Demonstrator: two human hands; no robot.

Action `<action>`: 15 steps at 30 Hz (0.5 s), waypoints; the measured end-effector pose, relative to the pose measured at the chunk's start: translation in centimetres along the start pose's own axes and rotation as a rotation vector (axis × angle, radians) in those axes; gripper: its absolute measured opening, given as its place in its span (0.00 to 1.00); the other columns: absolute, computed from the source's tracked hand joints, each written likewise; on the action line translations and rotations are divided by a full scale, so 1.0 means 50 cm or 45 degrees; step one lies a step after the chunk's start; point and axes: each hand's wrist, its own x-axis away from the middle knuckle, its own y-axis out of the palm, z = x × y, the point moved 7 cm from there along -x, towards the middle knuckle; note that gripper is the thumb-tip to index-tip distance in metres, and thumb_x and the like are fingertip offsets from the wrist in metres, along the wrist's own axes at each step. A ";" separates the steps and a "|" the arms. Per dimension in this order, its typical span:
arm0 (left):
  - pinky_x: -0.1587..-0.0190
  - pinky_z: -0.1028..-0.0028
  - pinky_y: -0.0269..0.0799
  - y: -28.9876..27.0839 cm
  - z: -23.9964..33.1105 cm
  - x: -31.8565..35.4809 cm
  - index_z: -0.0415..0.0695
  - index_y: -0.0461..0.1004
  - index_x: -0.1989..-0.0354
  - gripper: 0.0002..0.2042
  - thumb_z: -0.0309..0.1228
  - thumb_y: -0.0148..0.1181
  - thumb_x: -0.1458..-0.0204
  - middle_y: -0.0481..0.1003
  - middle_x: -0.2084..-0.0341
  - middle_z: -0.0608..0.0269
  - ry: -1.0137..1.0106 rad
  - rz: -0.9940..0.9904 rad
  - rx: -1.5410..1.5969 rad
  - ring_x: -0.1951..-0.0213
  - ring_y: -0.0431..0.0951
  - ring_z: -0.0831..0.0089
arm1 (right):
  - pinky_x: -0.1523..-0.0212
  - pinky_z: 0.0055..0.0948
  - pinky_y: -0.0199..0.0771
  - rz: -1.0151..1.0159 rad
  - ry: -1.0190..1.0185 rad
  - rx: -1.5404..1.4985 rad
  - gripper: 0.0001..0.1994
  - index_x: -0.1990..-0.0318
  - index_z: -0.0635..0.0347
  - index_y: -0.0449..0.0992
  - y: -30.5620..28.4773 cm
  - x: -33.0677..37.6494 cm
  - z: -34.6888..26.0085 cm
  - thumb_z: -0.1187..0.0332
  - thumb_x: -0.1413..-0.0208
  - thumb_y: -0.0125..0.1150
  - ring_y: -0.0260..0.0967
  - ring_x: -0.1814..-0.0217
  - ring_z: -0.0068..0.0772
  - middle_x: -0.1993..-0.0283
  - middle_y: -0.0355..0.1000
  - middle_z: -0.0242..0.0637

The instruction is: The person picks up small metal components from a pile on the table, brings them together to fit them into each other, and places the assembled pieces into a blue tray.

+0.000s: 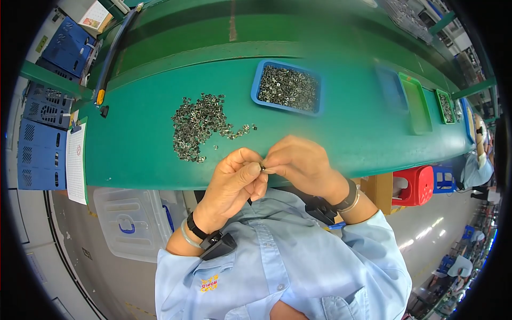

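Both my hands meet over the near edge of the green table point(138, 160). My left hand point(234, 178) is closed, its thumb and forefinger pinching a small dark metal part point(262, 167). From the right, my right hand point(301, 165) reaches the same part with its fingertips pressed together there. Most of the part is hidden by the fingers, so its exact shape is unclear. Just beyond my left hand lies a loose pile of small shiny metal parts point(194, 128), with a few strewn to its right. A blue tray point(256, 96) full of similar parts stands beyond my right hand.
Green trays point(426, 114) stand at the right, one holding small parts. Blue crates point(40, 154) and a clipboard point(77, 160) are at the left. Below the table are a clear plastic box point(125, 218) and a red stool point(418, 186). A person point(477, 168) sits far right.
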 end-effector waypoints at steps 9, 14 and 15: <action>0.79 0.78 0.64 -0.005 0.008 0.007 0.41 0.69 0.65 0.05 0.29 0.55 0.43 0.73 0.75 0.61 -0.043 0.116 -0.182 0.79 0.70 0.76 | 0.71 0.28 0.70 -0.030 0.026 0.002 0.07 0.68 0.59 0.76 0.006 0.011 0.014 0.77 0.57 0.67 0.71 0.69 0.31 0.69 0.73 0.36; 0.79 0.78 0.64 -0.010 0.001 0.006 0.41 0.69 0.64 0.06 0.30 0.54 0.42 0.73 0.75 0.61 -0.050 0.132 -0.119 0.79 0.70 0.76 | 0.70 0.27 0.70 0.017 0.159 -0.083 0.07 0.68 0.59 0.76 0.011 0.022 0.036 0.77 0.56 0.66 0.70 0.68 0.31 0.68 0.73 0.35; 0.78 0.78 0.64 -0.009 -0.001 0.006 0.41 0.69 0.64 0.06 0.30 0.54 0.42 0.73 0.75 0.61 -0.054 0.121 -0.075 0.79 0.70 0.76 | 0.70 0.27 0.70 0.015 0.160 -0.084 0.07 0.68 0.59 0.76 0.013 0.024 0.038 0.77 0.56 0.66 0.70 0.68 0.31 0.68 0.73 0.35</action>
